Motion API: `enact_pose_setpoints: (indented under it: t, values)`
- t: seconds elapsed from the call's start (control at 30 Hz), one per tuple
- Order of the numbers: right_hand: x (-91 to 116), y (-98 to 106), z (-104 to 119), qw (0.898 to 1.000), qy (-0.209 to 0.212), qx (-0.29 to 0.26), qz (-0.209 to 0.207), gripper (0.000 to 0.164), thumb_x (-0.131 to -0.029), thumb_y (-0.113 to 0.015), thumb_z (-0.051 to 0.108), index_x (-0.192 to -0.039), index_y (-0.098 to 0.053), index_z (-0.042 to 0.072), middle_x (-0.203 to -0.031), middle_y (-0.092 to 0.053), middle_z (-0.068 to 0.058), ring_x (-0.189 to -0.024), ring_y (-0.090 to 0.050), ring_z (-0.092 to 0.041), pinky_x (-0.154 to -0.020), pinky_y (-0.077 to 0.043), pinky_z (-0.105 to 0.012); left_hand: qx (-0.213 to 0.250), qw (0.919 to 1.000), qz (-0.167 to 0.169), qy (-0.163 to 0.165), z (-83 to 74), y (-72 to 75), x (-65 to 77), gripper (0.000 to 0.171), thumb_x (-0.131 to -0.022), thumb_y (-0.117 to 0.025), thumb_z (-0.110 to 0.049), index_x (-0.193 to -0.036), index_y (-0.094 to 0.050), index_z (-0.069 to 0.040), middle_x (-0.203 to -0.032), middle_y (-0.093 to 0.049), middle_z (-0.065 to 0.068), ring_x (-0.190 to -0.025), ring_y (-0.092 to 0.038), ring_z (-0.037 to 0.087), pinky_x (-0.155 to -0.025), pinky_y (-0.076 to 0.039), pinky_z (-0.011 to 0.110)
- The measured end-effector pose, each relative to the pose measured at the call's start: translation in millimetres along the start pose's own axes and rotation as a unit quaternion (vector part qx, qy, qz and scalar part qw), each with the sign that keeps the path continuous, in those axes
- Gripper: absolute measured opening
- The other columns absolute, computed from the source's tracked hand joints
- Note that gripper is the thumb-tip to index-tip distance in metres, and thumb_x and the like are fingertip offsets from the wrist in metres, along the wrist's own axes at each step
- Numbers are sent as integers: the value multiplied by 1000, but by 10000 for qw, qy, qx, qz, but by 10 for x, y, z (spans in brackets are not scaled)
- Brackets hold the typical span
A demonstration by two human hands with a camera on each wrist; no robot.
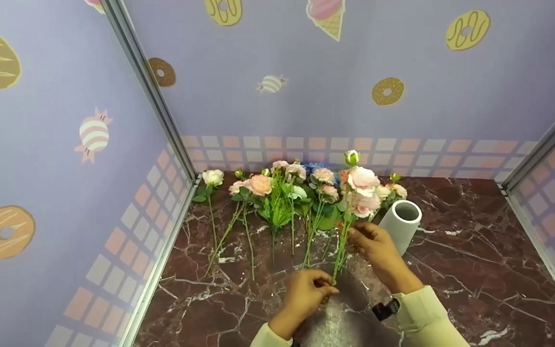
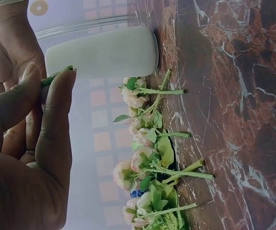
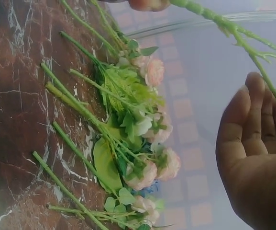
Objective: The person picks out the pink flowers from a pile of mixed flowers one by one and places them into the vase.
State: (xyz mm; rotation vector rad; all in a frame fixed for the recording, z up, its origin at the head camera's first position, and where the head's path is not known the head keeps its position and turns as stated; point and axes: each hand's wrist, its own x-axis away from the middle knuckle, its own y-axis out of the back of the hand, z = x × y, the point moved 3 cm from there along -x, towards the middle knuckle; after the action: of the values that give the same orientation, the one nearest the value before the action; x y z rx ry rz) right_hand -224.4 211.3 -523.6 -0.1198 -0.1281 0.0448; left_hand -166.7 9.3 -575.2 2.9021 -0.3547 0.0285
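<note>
A tall pink flower with a bud on top stands nearly upright above the table. My left hand pinches the bottom of its green stem between thumb and forefinger; in the left wrist view the cut end pokes out past the fingertips. Higher up, my right hand has curled fingers on a branch of that stem. Just behind the right hand is a white cylindrical vase, its mouth visible and its lower part partly covered by the hand.
Several flowers lie in a row along the back wall, stems toward me: a white rose, a peach bloom, a green leafy sprig and others. Patterned panels enclose the marbled table. A dark watch is on the right wrist.
</note>
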Motion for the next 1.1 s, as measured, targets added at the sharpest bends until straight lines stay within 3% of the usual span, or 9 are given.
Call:
enact_pose_setpoints:
  t: [0.2,0.47,0.6,0.67,0.73,0.83,0.97,1.1]
  values:
    - [-17,15,-7,9986,65,-231,-465,14,-112,-61,-4,-121,-72,-5,-97,-75,2,-89,-73,-10,-78,-66,-28,-130,9999,-78,-23,25,-4,-17,10,-87,-93,1,-92,-85,0,-79,-83,6,-63,-79,23,-57,-61,22]
    - [8,51,32,9968,340,-102,-715,17,-107,-66,-9,-123,-71,-13,-94,-82,3,-85,-75,-10,-73,-65,-25,-162,9997,-137,-74,38,-21,-31,12,-88,-93,1,-96,-85,-1,-83,-84,7,-63,-68,4,-59,-57,17]
    - [45,79,99,9954,451,-149,-834,14,-107,-66,-10,-119,-72,-15,-92,-84,1,-72,-74,-9,-63,-62,-23,-201,9995,-158,-179,31,-29,-51,18,-88,-95,-1,-103,-86,0,-90,-85,10,-71,-73,5,-66,-61,18]
    - [65,112,157,9940,631,109,-885,14,-107,-66,-10,-118,-73,-16,-92,-84,3,-67,-73,-9,-62,-62,-22,-133,9996,-154,-174,44,-21,-49,24,-87,-96,-3,-109,-86,1,-96,-86,12,-76,-78,8,-67,-64,20]
    - [81,179,252,9904,852,457,-989,16,-107,-68,-8,-120,-74,-15,-92,-85,7,-66,-73,-9,-62,-63,-23,-74,9997,-184,-124,66,-2,-44,30,-87,-97,-5,-115,-86,1,-102,-87,14,-81,-81,12,-67,-67,25]
    - [96,331,484,9799,1236,824,-1330,16,-106,-71,-6,-120,-78,-7,-96,-86,13,-76,-77,-10,-73,-69,-30,25,9998,-211,-5,111,47,-36,32,-90,-96,-9,-120,-86,-1,-109,-86,17,-87,-83,15,-63,-67,28]
    - [94,597,894,9629,1688,544,-2035,13,-103,-75,-6,-107,-83,2,-90,-85,9,-79,-78,-11,-74,-68,-29,32,9996,-264,21,176,116,-24,26,-94,-93,-10,-118,-86,-3,-110,-86,17,-90,-82,17,-62,-65,24]
    - [82,877,1302,9440,2194,166,-2460,8,-101,-82,-1,-108,-84,-2,-85,-83,0,-69,-71,-12,-64,-60,-21,-320,9986,-395,-137,226,139,-11,20,-94,-93,-13,-113,-88,-7,-104,-87,11,-88,-83,16,-66,-64,21]
